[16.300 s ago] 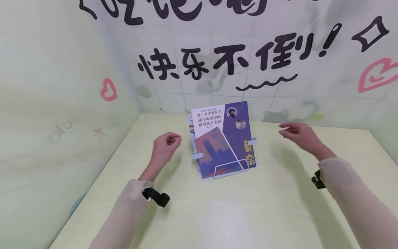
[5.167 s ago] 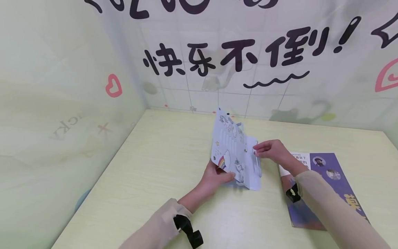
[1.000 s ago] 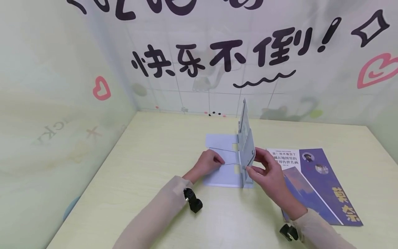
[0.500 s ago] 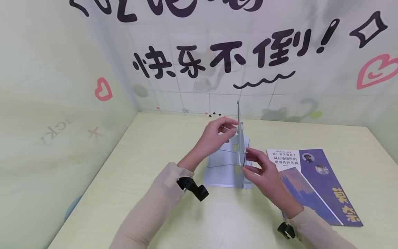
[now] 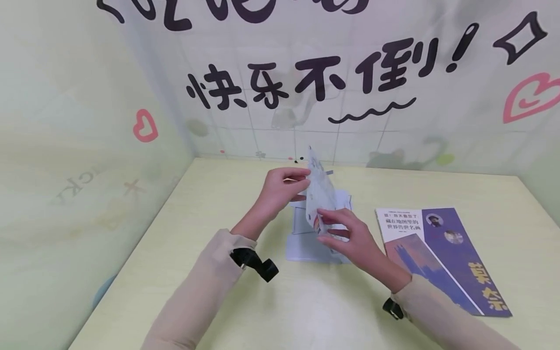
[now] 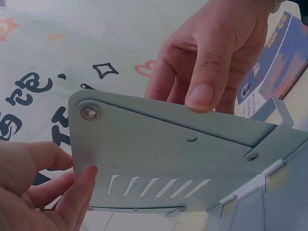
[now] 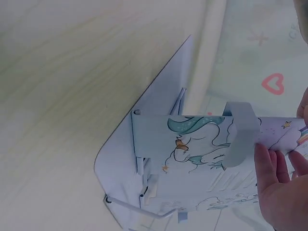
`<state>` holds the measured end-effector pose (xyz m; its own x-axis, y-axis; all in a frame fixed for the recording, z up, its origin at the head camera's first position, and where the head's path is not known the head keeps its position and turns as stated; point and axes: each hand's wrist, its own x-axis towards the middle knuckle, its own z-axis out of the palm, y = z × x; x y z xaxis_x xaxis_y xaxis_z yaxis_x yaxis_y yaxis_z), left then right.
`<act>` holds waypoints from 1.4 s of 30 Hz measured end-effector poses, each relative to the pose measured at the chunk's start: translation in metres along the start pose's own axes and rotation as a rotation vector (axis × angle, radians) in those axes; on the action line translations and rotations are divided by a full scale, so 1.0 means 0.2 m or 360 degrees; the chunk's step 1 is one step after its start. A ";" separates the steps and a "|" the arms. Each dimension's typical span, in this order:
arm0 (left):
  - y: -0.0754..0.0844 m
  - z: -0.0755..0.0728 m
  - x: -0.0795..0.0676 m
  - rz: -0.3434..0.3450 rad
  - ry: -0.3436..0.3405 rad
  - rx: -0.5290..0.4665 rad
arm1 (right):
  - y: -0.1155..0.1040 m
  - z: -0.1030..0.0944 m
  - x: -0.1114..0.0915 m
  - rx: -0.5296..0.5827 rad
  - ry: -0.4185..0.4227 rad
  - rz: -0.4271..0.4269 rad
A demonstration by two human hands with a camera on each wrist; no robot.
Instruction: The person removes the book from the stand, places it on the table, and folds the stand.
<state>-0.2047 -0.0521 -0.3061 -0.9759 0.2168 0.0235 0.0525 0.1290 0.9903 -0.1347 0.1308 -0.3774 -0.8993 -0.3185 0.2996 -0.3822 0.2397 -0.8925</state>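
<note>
A pale blue metal book stand stands on the table. Its printed back panel (image 5: pixel 323 194) tilts to the left above the base plate (image 5: pixel 306 248). My left hand (image 5: pixel 282 192) holds the panel's far upper edge; in the left wrist view its fingertips (image 6: pixel 86 175) lie against the slotted back. My right hand (image 5: pixel 350 231) pinches the near side edge, thumb on one face and fingers on the other. In the right wrist view the panel's unicorn print (image 7: pixel 202 144), a side clip (image 7: pixel 243 134) and the wire page holder (image 7: pixel 139 209) show.
A purple and white book (image 5: pixel 442 262) lies flat on the table, right of the stand. The pale wood table (image 5: pixel 210 301) meets a white printed backdrop (image 5: pixel 245 141) behind and a pale side wall (image 5: pixel 87 194) at the left.
The book, first on the stand, now lies on the table. Within the last second my left hand rose from the base to the panel, and the panel tilted left with both hands.
</note>
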 end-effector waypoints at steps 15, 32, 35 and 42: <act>-0.23 -0.24 -0.07 -0.0387 0.0301 0.0007 | 0.02 0.21 0.11 -0.0307 -0.0222 0.0023; -0.50 -0.34 -0.10 -0.0565 0.0237 0.0068 | 0.05 0.37 0.15 -0.0840 -0.0366 0.0209; -0.55 -0.35 -0.10 -0.0601 0.0247 0.0084 | 0.05 0.39 0.14 -0.0880 -0.0390 0.0215; -0.62 -0.35 -0.09 -0.0613 0.0273 0.0140 | 0.07 0.43 0.15 -0.0982 -0.0404 0.0222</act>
<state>-0.2076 -0.1392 -0.4193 -0.9484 -0.0263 -0.3159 -0.3120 0.2526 0.9159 -0.1482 0.0467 -0.4099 -0.9002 -0.4337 0.0400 -0.3849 0.7493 -0.5390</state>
